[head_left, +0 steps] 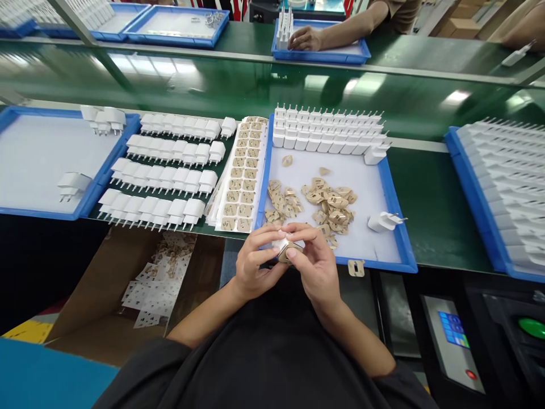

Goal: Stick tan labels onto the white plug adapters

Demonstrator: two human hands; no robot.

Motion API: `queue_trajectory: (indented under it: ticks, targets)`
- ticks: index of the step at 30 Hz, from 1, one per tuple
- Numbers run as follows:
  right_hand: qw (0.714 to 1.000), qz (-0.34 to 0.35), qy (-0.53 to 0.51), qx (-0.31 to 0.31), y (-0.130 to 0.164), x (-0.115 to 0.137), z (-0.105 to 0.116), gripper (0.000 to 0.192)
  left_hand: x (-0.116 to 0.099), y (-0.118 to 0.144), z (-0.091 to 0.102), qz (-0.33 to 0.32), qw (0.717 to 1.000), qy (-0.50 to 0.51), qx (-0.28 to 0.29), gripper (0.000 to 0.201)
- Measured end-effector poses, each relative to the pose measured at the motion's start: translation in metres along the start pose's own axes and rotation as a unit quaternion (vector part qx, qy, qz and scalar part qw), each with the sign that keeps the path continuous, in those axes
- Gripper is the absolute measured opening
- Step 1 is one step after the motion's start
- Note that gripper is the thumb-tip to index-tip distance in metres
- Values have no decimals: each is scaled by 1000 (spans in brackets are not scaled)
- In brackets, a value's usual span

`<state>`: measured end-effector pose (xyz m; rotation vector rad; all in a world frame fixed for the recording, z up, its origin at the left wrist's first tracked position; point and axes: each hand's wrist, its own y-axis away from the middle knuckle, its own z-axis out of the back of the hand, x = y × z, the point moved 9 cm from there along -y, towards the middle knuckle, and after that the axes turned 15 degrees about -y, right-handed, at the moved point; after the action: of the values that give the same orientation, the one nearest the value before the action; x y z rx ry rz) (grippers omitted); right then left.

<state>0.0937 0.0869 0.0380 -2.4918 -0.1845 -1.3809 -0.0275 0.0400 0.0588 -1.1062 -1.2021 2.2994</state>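
Note:
Close to my body, my left hand (261,260) and my right hand (315,262) are closed together around a white plug adapter (281,244). A tan sticker (290,251) lies on the adapter's near face, with my right thumb on it. Just beyond my fingers is a blue-rimmed tray (336,262) with piles of loose tan stickers (334,204). Rows of white plug adapters (323,133) stand at its far side, prongs up, and a single adapter (383,221) lies at its right. One tan sticker (356,268) hangs on the tray's front rim.
Sticker sheets (240,176) are stacked left of the tray, beside rows of adapters (166,176). Another tray (80,210) stands far left, and a full tray (481,210) at right. A cardboard box (97,295) holds scraps. Across the belt, another person's hand (305,38) touches adapters.

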Motion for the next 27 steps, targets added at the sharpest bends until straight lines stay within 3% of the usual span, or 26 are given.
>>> queue_trajectory:
  ticks: [5,10,13,15,17,20,22,24,26,27]
  targets:
    - [1000,13,-10,-20,1,0,2,15,-5,4,0,-35,999,-24,5,31]
    - [999,9,-31,-19,1,-3,3,16,-2,5,1,-36,999,-25,4,41]
    - [1000,-24,-6,18,-2,-3,5,17,3,4,2,-14,1000,8,9,45]
    - [995,-35,66,61,-5,2,4,18,5,3,0,2,999,44,24,48]
    - [983,-6,163,85,-9,13,4,19,5,3,-2,10,997,68,44,51]
    - [949,103,283,92,-11,37,-1,17,6,6,-4,33,995,71,67,51]
    - [915,187,336,122,-5,49,-12,17,13,10,-5,80,991,74,75,48]
    - [895,228,342,172,4,53,-21,15,22,14,-6,135,983,90,82,45]
    - [917,203,286,190,7,50,-15,9,31,18,-6,176,974,108,88,43]
    - [935,176,261,162,4,48,-4,7,34,20,-6,190,971,111,89,42]
